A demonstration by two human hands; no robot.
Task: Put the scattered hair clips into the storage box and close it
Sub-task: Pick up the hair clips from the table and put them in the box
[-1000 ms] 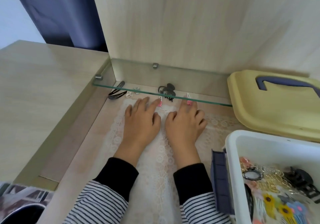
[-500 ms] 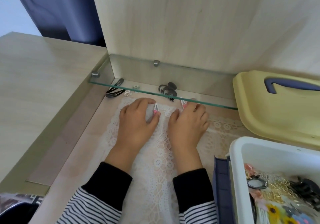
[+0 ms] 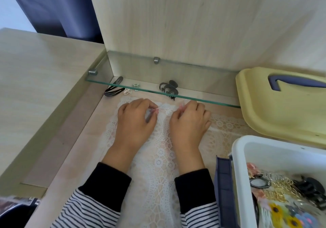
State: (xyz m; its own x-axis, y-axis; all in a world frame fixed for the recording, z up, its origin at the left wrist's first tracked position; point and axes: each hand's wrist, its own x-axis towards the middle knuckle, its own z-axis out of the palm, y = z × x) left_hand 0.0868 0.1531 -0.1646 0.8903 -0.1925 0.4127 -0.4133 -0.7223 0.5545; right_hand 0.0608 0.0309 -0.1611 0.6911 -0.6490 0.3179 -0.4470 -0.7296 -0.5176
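Note:
My left hand [image 3: 135, 121] curls on the lace mat and pinches a small pink hair clip [image 3: 156, 110] at its fingertips. My right hand [image 3: 189, 121] pinches another small pink clip [image 3: 181, 106] beside it. Under the glass shelf [image 3: 202, 99] lie black snap clips [image 3: 113, 91], two tiny pale clips [image 3: 131, 88] and a black claw clip [image 3: 168, 88]. The white storage box [image 3: 238, 157] stands open at the lower right, holding several clips and accessories. Its yellow lid [image 3: 282, 107] with a blue handle lies behind it.
A white lace mat [image 3: 158, 174] covers the recessed wooden surface. A raised wooden desktop [image 3: 38, 79] borders the left. A wooden back panel [image 3: 194, 24] rises behind the shelf. A blue latch [image 3: 223, 183] hangs on the box's left side.
Both hands went from lying flat with fingers reaching under the shelf to curling and drawing back, each now pinching a pink clip.

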